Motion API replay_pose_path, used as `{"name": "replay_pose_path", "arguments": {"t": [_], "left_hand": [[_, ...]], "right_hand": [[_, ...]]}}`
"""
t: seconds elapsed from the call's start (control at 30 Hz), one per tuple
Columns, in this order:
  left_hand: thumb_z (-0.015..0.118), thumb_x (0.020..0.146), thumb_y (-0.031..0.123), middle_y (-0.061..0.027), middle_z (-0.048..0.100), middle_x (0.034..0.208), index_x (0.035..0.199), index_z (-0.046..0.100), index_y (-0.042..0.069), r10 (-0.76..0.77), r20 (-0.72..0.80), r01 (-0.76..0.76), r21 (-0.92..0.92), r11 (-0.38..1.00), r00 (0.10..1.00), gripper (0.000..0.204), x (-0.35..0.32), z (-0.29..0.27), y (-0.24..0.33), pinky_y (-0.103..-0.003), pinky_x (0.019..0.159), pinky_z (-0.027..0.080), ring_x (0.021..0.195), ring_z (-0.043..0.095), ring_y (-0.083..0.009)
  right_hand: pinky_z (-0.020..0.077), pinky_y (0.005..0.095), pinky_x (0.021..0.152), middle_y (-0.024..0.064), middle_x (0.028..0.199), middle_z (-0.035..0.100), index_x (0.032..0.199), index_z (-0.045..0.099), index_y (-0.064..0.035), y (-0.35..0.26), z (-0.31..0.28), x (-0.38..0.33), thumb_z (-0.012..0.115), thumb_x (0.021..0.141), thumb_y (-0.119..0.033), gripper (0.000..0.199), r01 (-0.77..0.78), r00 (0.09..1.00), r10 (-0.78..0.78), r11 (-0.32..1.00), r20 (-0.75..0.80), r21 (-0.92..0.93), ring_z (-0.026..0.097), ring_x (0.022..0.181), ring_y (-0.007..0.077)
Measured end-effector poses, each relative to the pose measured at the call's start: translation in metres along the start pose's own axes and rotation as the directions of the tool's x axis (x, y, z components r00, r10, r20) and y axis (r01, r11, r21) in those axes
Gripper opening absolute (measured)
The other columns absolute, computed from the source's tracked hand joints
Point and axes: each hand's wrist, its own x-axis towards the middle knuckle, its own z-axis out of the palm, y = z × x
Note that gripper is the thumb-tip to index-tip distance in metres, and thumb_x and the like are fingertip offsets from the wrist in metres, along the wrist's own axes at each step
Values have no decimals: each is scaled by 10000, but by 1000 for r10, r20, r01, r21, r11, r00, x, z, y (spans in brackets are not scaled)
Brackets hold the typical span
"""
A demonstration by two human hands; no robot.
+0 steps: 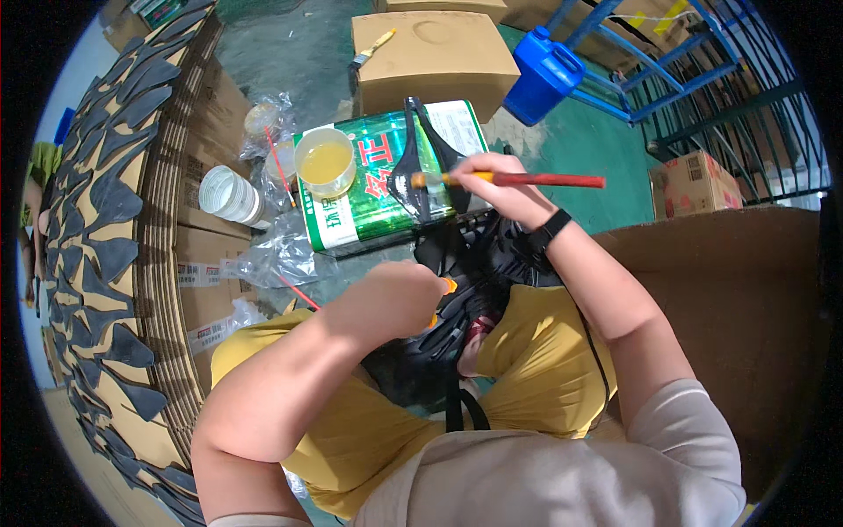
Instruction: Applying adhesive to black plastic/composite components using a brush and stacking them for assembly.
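My right hand (499,186) grips a brush (558,180) with a long red handle. The brush's tan tip meets a black curved piece (408,169) lying flat on a green and white tin (360,215). A second black strip (435,132) lies beside that piece. Closed, with orange at its fingertips, my left hand (399,299) hovers over a heap of black pieces (461,263) between my knees; its fingers hide whatever is in them. A translucent tub of yellowish liquid (325,163) stands on the tin's left end.
Stacked cardboard sheets (162,263) with black pieces line the left. A white cup (230,195) and plastic bags (281,250) lie beside the tin. Beyond it are a cardboard box (435,53) with a paintbrush (376,48) and a blue jerrycan (544,75). An open carton (729,290) is at right.
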Motion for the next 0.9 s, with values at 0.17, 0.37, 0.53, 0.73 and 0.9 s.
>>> {"name": "replay_pose_path", "arguments": {"t": [0.17, 0.37, 0.53, 0.73, 0.9], "left_hand": [[589, 697, 79, -127, 646, 771, 814, 657, 51, 56, -176, -45, 66, 997, 983, 138, 0, 11, -8, -371, 637, 509, 742, 640, -289], [607, 685, 95, -135, 646, 751, 798, 658, 50, 72, -189, -57, 82, 995, 979, 132, -8, 1, -6, -360, 633, 510, 713, 638, -288], [612, 682, 100, -131, 645, 723, 818, 656, 56, 103, -177, -90, 83, 992, 979, 150, -6, 2, -7, -358, 625, 509, 698, 639, -286], [613, 692, 104, -135, 645, 742, 817, 651, 54, 98, -162, -88, 70, 994, 982, 141, -4, 3, -8, -361, 629, 508, 715, 639, -285], [653, 726, 176, -158, 626, 865, 959, 594, 49, 32, 20, -32, 36, 999, 999, 272, 4, -2, -5, -407, 692, 495, 836, 606, -336]], "right_hand": [[431, 298, 610, 82, 701, 561, 749, 563, 7, 13, 11, -7, 560, 803, -103, 123, 69, 988, -63, 997, 138, -40, 537, 665, 175], [454, 302, 665, 84, 716, 603, 785, 604, -11, 4, 3, -22, 569, 791, -192, 184, -27, 978, 10, 997, 208, 77, 581, 716, 180], [449, 280, 626, 67, 699, 597, 796, 606, -24, 8, 5, -18, 551, 803, -175, 161, -31, 995, 33, 999, 96, -25, 571, 688, 146], [449, 273, 652, 60, 718, 604, 785, 596, -5, -3, 2, -18, 552, 803, -168, 170, -130, 991, 120, 978, 65, 165, 575, 717, 122], [443, 307, 627, 90, 706, 595, 792, 591, -12, 12, 14, -16, 561, 810, -185, 176, 20, 999, -22, 999, 48, 34, 575, 693, 172]]}}
